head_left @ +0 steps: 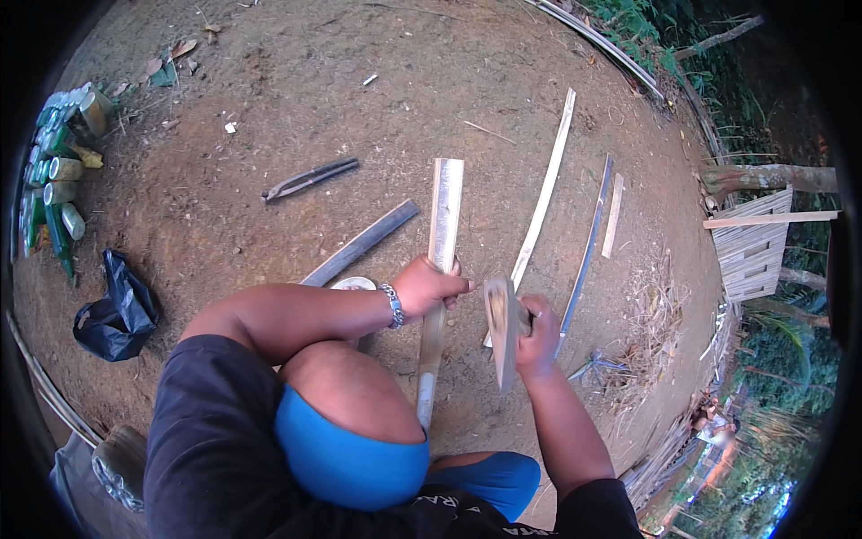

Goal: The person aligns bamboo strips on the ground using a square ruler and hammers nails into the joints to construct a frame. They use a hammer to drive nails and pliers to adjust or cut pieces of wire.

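Observation:
My left hand (429,286) is closed round a length of split bamboo (445,211). The bamboo points away from me, and its near end passes beside my bent knee. In my right hand (537,334), fingers wrapped, is a broad brownish tool with a flat end (502,334); its exact kind is unclear. The tool stands a little right of the bamboo, apart from it in the picture. Behind my left forearm a pale round thing (355,284) shows only in part. A dark bamboo piece (366,239) lies on the ground left of the held one.
Long-handled pincers (310,179) lie farther left on the dirt. Several bamboo strips (546,193) rest at the right, near dry shavings (660,314). A black plastic bag (117,310) and a row of bottles and cans (63,171) are at the left. A slatted panel (754,247) stands far right.

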The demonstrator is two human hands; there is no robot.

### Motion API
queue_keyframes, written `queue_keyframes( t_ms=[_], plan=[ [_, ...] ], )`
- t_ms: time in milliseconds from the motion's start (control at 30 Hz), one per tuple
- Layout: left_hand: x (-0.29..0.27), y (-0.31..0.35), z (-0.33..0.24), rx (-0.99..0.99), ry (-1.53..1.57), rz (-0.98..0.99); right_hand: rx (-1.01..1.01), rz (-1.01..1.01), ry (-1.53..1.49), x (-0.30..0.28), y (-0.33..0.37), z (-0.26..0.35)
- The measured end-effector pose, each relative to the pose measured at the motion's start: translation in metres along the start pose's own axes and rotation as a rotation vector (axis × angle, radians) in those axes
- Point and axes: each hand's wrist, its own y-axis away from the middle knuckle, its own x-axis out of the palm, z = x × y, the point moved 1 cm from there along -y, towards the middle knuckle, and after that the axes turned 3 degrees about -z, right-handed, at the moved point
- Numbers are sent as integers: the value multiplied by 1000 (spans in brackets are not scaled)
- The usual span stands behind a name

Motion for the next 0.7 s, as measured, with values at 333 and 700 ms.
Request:
queue_keyframes(
  t_ms=[333,700],
  plan=[
    [5,-5,15,36,-52,-42,-178,107,26,-7,-44,-12],
    [1,-1,10,30,-97,-60,-195,93,98,-2,-32,-12]
  ],
)
